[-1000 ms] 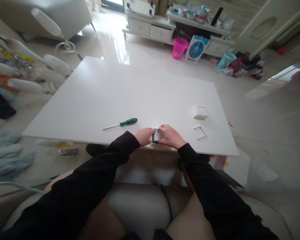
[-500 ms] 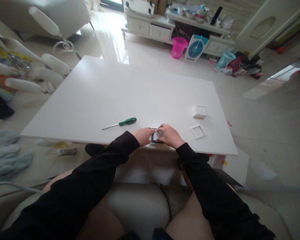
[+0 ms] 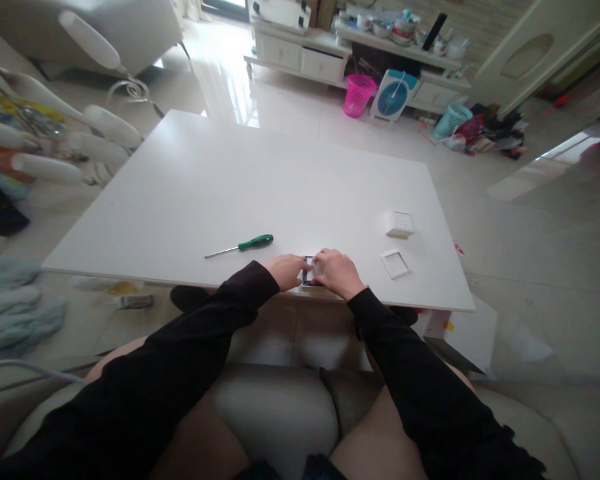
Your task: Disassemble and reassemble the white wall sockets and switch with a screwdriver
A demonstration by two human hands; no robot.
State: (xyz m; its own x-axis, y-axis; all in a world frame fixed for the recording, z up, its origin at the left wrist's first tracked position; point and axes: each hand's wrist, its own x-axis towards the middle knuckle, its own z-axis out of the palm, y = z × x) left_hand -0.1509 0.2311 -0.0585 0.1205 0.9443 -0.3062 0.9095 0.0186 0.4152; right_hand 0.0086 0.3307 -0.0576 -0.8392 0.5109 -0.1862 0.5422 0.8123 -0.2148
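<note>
At the near edge of the white table (image 3: 280, 180), a small square socket part (image 3: 309, 275) with a dark-edged frame lies between my hands. My left hand (image 3: 286, 271) closes on its left side, thumb over the top. From the right, my right hand (image 3: 338, 272) pinches it, hiding much of that side. A screwdriver (image 3: 245, 245) with a green handle rests to the left, its tip pointing left. Over on the right are a white socket on a box (image 3: 400, 224) and, nearer me, a loose white square frame (image 3: 395, 265).
Beyond the table stand a pink basket (image 3: 359, 95), a blue fan (image 3: 394, 95) and a light blue basket (image 3: 453, 121) beside a pile of things. A white cabinet (image 3: 300, 59) runs along the back. A lamp with white shades (image 3: 50, 169) stands left of the table.
Both hands stay on the socket part with only small finger shifts. My right hand and forearm have moved slightly, and more of the part's dark edge shows. The other table items have not moved.
</note>
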